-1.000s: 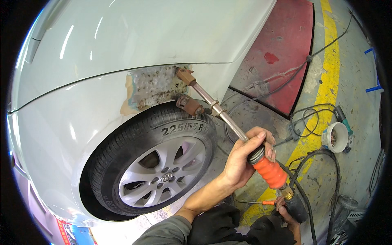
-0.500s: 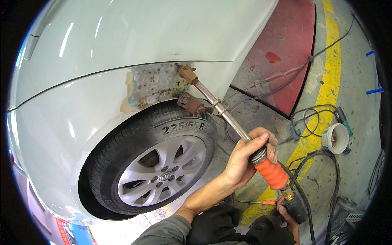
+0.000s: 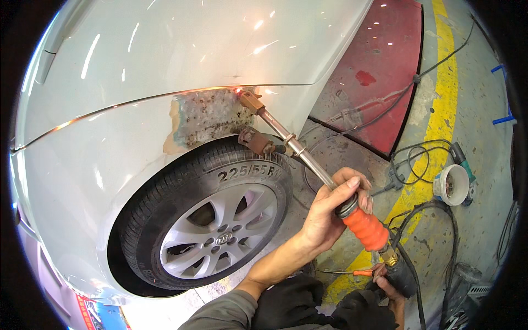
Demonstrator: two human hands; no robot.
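Note:
My left hand (image 3: 329, 214) is wrapped around the front end of the orange ribbed sleeve on a spot-weld dent puller (image 3: 283, 132). Lower down, my right hand (image 3: 388, 283) closes around its black rear grip (image 3: 401, 278). The puller's copper tip touches the upper right corner of a bare, pitted metal patch (image 3: 206, 118) on the white car fender (image 3: 71, 181). A bright orange spark (image 3: 238, 91) glows there. A copper-coloured clamp (image 3: 256, 141) sits at the wheel arch edge. Beside my right fingers is an orange-handled screwdriver (image 3: 360, 272); I cannot tell whether they hold it.
Under the fender is the wheel (image 3: 223, 236). A red panel (image 3: 379, 66) lies on the floor, crossed by cables. Farther right are a white tub (image 3: 454, 187) with small bits inside, a green-and-black power tool (image 3: 461, 159) and a thick black cable (image 3: 454, 236).
A spark has flared at the puller's tip, its glow reflecting along the panel gap and hood. Both hands keep their holds, and the puller has barely shifted.

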